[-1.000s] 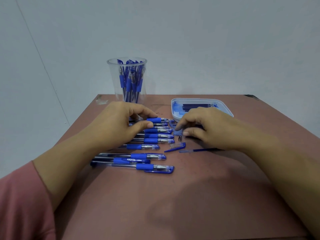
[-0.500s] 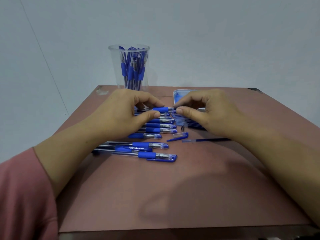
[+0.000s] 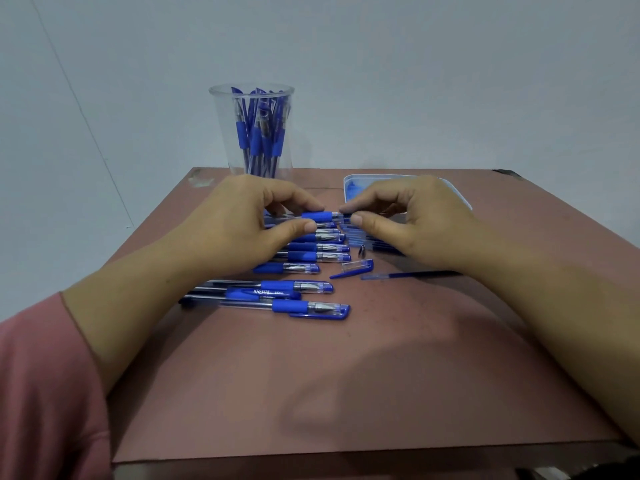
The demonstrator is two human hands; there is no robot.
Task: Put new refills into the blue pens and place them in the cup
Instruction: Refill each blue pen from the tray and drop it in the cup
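On a brown table (image 3: 346, 375), the left hand (image 3: 235, 226) pinches a blue pen (image 3: 318, 216) by its rubber grip. The right hand (image 3: 415, 223) pinches the same pen's tip end. The pen is held level just above a row of pens (image 3: 301, 268). A clear cup (image 3: 221, 133) of pens stands at 11 o'clock. A loose refill (image 3: 408, 274) lies at 3 o'clock.

dim, soft light with a bluish cast on the wall (image 3: 415, 81). a broad, blurred shadow lies on the near half of the table (image 3: 207, 393). the cup (image 3: 251, 133) looks slightly soft. wide-angle bending and blur show at the edges, as on the sleeve (image 3: 41, 393).
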